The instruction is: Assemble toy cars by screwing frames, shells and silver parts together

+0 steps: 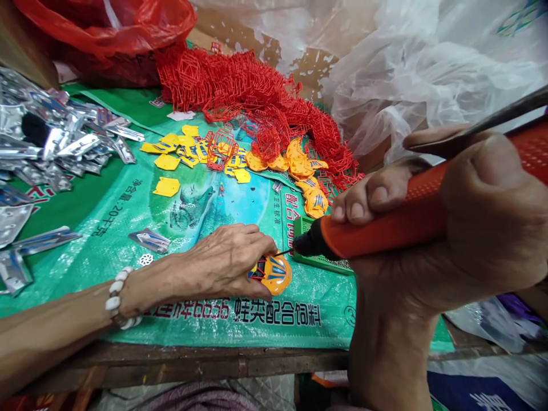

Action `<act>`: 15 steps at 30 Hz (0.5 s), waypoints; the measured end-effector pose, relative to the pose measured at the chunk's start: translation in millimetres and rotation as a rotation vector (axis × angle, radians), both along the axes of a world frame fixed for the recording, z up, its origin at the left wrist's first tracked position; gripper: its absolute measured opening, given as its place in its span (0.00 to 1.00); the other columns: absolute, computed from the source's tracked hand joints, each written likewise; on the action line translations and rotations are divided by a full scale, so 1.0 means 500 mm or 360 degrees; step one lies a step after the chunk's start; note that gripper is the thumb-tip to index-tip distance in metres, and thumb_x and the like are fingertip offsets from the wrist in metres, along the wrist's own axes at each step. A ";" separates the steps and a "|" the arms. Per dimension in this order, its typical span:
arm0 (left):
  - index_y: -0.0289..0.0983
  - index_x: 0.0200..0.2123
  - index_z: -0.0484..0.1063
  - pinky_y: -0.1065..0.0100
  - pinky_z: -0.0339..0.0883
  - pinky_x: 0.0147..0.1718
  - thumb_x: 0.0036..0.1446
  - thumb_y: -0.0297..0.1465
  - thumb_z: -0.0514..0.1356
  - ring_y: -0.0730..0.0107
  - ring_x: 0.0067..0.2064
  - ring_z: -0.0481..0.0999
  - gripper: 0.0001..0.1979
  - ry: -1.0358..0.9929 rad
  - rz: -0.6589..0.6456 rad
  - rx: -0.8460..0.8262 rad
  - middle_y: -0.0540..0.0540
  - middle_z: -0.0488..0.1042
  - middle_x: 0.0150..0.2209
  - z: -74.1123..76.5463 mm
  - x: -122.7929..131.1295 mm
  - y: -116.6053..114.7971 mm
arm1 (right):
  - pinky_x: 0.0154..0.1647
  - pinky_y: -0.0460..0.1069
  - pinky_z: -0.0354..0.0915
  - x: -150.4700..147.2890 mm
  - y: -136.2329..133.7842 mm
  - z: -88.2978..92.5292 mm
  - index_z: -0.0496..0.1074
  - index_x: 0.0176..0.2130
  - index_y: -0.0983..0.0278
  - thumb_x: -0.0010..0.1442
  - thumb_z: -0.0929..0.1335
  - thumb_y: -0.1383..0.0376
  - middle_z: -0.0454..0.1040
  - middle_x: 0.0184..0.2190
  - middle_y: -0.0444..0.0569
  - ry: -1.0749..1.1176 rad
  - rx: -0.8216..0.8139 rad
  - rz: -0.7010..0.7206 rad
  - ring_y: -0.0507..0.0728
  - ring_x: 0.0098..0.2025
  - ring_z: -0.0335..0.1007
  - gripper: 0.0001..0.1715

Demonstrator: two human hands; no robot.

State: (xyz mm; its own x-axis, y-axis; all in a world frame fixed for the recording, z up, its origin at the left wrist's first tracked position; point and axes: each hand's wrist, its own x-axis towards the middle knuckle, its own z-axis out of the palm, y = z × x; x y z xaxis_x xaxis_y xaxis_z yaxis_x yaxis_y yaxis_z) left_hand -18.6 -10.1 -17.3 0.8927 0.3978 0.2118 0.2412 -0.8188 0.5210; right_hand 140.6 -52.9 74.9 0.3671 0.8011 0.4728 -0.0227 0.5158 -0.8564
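In my left hand [226, 257], fingers closed around its sides, is a small toy car [277, 275] with an orange front piece bearing blue marks; my palm hides its rear. My right hand [428, 240] grips a red-orange electric screwdriver [398, 217] with a black nose. The thin bit reaches the upper edge of the orange piece; whether a screw sits under it is too small to tell. A dark, slim metal tool [475, 125], tweezers-like, is also held along the top of my right hand. Behind the nose lies a green tray [305, 228] of tiny screws.
Red plastic frames [257, 85] form a long heap at the back. Yellow plates [166, 186] and orange front pieces [315, 201] lie before it. Silver parts [64, 142] pile up at left. A red bag [107, 34] and clear plastic bags [411, 63] stand behind. The table edge [192, 362] is near.
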 end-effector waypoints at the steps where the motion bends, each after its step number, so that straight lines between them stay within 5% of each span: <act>1: 0.36 0.44 0.69 0.66 0.64 0.37 0.56 0.42 0.66 0.63 0.38 0.72 0.20 0.0027 0.0004 0.0009 0.46 0.73 0.37 0.002 0.001 -0.001 | 0.19 0.47 0.63 0.000 0.000 0.000 0.74 0.33 0.59 0.57 0.66 0.67 0.65 0.19 0.38 0.0004 -0.0006 -0.0007 0.49 0.18 0.61 0.07; 10: 0.36 0.42 0.69 0.65 0.64 0.37 0.56 0.42 0.65 0.62 0.39 0.72 0.18 0.0068 0.0013 0.0046 0.46 0.73 0.37 0.010 0.005 -0.001 | 0.16 0.51 0.60 -0.012 0.001 0.008 0.73 0.30 0.58 0.52 0.68 0.64 0.63 0.16 0.38 -0.0011 -0.0146 -0.0189 0.52 0.16 0.58 0.03; 15: 0.35 0.42 0.70 0.65 0.64 0.36 0.54 0.42 0.67 0.61 0.39 0.72 0.19 0.0159 0.0043 0.0034 0.45 0.73 0.36 0.021 0.011 -0.003 | 0.13 0.51 0.56 -0.015 0.007 0.001 0.73 0.28 0.58 0.48 0.71 0.60 0.63 0.15 0.38 0.0042 0.0015 -0.0193 0.51 0.15 0.56 0.05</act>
